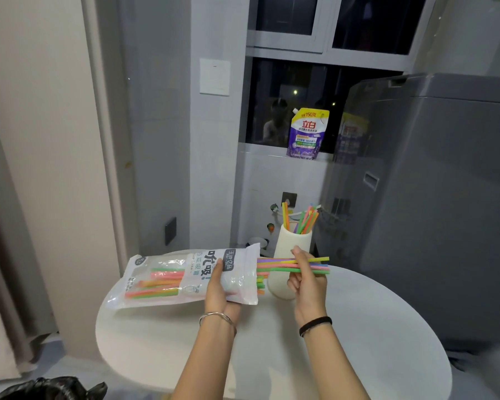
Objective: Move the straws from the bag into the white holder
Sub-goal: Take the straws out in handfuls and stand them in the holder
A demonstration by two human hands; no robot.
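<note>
Above the round white table's (358, 342) far edge, the right hand (308, 280) pinches a bundle of coloured straws (283, 266) mid-length, half-drawn from the plastic straw bag (168, 280) that the left hand (220, 287) clasps near its mouth. Light, smooth straws may fan out; a closed mid-bundle grip suits. The white holder (286, 249) stands just behind, already holding some straws.

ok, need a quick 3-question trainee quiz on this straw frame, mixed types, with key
1. True or false: the white holder is empty.
2. Which hand grips the straw bag? A) left B) right
3. Fill in: the right hand pinches a bundle of straws lying roughly ____.

Key:
1. False; several straws already stand in it.
2. A; the left hand holds it above the round table.
3. Horizontal; one end is at the bag's mouth.
</note>
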